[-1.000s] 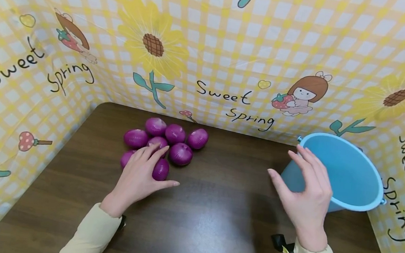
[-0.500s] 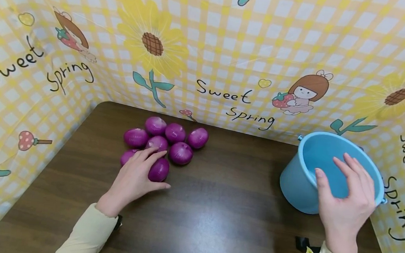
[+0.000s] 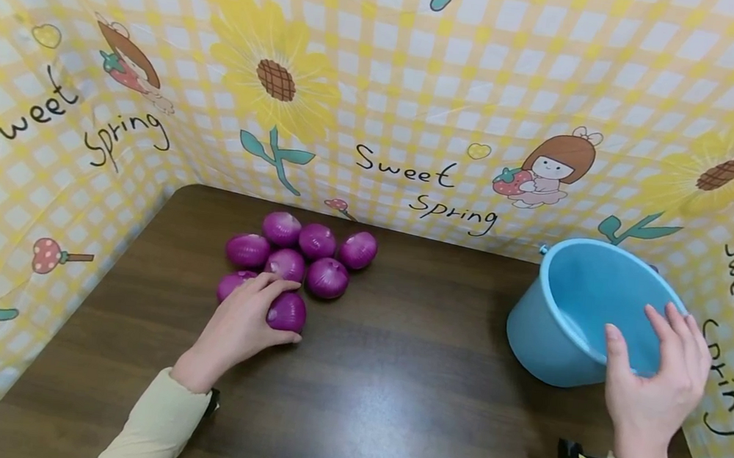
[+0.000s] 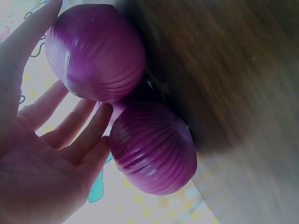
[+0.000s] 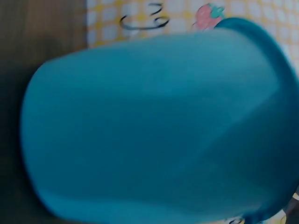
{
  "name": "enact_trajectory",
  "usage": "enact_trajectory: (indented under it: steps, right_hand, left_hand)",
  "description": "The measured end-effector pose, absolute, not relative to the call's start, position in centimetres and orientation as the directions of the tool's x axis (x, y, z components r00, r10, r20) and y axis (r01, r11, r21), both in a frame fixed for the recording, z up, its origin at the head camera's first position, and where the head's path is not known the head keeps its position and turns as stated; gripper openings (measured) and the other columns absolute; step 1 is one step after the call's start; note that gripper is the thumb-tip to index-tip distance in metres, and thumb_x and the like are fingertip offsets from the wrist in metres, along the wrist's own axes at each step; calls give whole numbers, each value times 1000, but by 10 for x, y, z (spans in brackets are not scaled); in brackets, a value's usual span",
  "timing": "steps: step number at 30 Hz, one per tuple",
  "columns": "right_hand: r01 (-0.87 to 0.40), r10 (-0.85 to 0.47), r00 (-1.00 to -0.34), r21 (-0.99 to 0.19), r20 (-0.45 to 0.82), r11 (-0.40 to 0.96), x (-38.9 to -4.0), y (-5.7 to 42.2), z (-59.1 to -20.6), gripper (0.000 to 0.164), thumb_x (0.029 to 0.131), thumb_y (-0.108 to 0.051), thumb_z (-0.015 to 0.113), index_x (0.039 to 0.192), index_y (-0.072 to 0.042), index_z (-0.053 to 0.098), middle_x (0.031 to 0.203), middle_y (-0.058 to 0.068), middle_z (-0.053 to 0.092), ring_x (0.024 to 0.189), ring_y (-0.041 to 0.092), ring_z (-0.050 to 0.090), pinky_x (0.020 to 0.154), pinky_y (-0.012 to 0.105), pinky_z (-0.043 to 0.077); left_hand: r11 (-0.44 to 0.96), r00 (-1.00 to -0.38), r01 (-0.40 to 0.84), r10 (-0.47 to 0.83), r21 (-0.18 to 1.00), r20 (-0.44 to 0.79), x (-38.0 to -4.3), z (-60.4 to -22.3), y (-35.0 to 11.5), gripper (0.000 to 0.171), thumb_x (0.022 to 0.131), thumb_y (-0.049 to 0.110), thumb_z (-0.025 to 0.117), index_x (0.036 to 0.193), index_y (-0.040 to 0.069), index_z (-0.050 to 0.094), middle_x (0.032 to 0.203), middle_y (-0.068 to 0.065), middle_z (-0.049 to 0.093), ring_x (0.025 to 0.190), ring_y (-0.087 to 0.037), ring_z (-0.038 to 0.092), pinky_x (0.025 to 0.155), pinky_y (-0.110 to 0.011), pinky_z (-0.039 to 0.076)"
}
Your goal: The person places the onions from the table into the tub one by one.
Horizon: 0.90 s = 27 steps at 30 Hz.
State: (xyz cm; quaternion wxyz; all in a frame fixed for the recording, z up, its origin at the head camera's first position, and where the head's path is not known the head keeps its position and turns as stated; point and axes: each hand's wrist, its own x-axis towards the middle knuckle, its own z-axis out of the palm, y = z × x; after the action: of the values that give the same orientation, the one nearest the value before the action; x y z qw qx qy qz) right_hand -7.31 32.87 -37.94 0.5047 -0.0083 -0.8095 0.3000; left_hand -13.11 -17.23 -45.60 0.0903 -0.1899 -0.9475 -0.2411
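My left hand point(image 3: 239, 327) is at the near end of a group of shiny purple onions. Its thumb and fingers hold the nearest onion point(image 3: 288, 313) between them, which shows large in the left wrist view. Under those fingers a second onion point(image 4: 154, 148) lies close by. My right hand point(image 3: 657, 386), fingers spread and relaxed, is over the near right rim of a light blue bucket point(image 3: 545, 335) and holds nothing. The bucket's outer wall point(image 5: 140, 126) fills most of the right wrist view, where the hand itself does not show.
The other onions point(image 3: 327, 278) sit together at the back left of the dark wooden table point(image 3: 389, 408). A yellow checked cloth point(image 3: 419, 101) with printed flowers hangs behind and on both sides, close to the bucket.
My right hand has moved right, from the bucket's left side across to its right rim. The left hand has drawn slightly nearer and its thumb and fingers have closed about the nearest onion.
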Motion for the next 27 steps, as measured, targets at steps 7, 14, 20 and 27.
enact_trajectory:
  steps: [7, 14, 20, 27]
  right_hand:
    - [-280, 279, -532, -477, 799, 833, -70, 346, -402, 81, 83, -62, 74, 123, 8, 67, 136, 29, 58, 138, 45, 41, 119, 51, 21]
    - [-318, 234, -541, -455, 807, 832, -68, 354, -414, 79, 80, -60, 77, 119, 8, 70, 128, 30, 62, 134, 48, 42, 120, 51, 12]
    - [-337, 277, -436, -441, 856, 832, -66, 354, -420, 67, 74, -52, 86, 100, 9, 75, 101, 32, 68, 117, 46, 58, 119, 52, 22]
    - [-342, 296, -357, -419, 886, 841, -67, 362, -429, 64, 68, -52, 91, 75, 9, 71, 74, 29, 62, 101, 32, 67, 112, 53, 35]
  left_hand:
    - [810, -897, 433, 347, 395, 273, -130, -457, -176, 78, 59, 41, 99, 126, 14, 69, 120, -9, 65, 109, -34, 62, 95, -52, 49]
    - [812, -901, 430, 359, 395, 242, -132, -456, -176, 79, 59, 40, 100, 127, 14, 69, 122, -10, 66, 109, -34, 62, 96, -52, 49]
    - [804, -896, 443, 385, 397, 221, -133, -455, -175, 79, 59, 36, 101, 128, 14, 69, 125, -12, 65, 112, -36, 61, 98, -53, 47]
    - [788, -893, 450, 396, 420, 214, -132, -453, -176, 80, 59, 31, 101, 129, 12, 67, 124, -10, 67, 110, -34, 62, 98, -51, 47]
